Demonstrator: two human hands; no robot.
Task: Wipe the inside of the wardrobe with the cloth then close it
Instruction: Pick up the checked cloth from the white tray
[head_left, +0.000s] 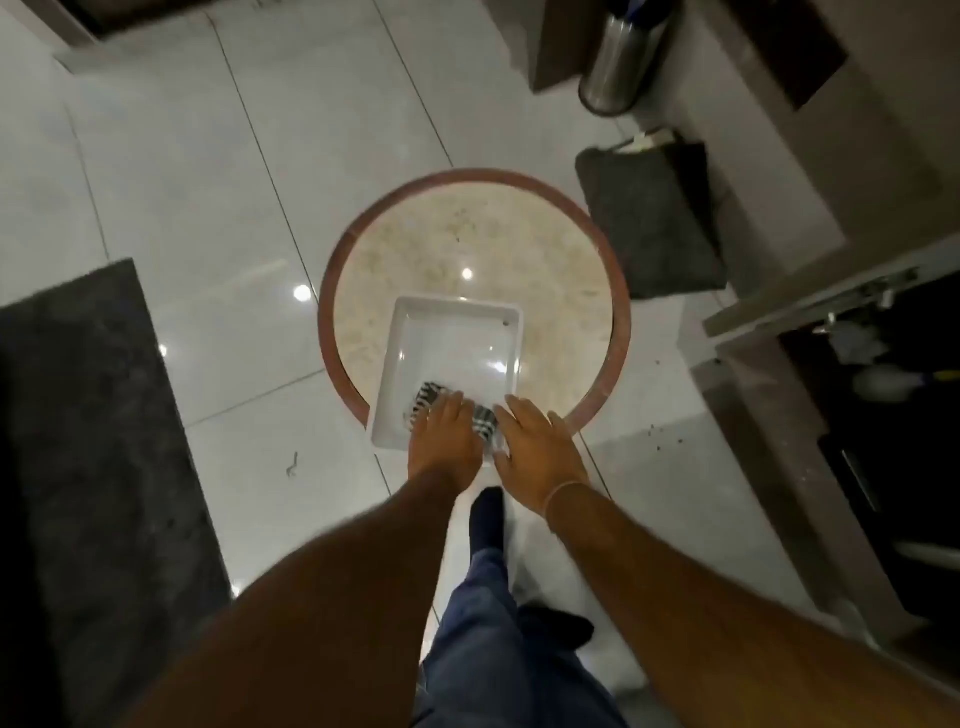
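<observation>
A black-and-white striped cloth (429, 398) lies in the near corner of a white square tray (457, 305) on a round stone-topped table (467, 228). My left hand (444, 439) rests on top of the cloth with its fingers curled over it. My right hand (540, 441) is beside it, fingers spread, its fingertips touching the cloth's right end at the tray's near edge. The wardrobe (893, 447) stands open at the right, its inside dark, with small items on a shelf.
A dark mat (98, 441) covers the floor at the left. A dark grey bag (649, 223) and a steel bin (621, 57) stand beyond the table at the right. My legs and dark socks (488, 519) are on glossy white tiles below the table.
</observation>
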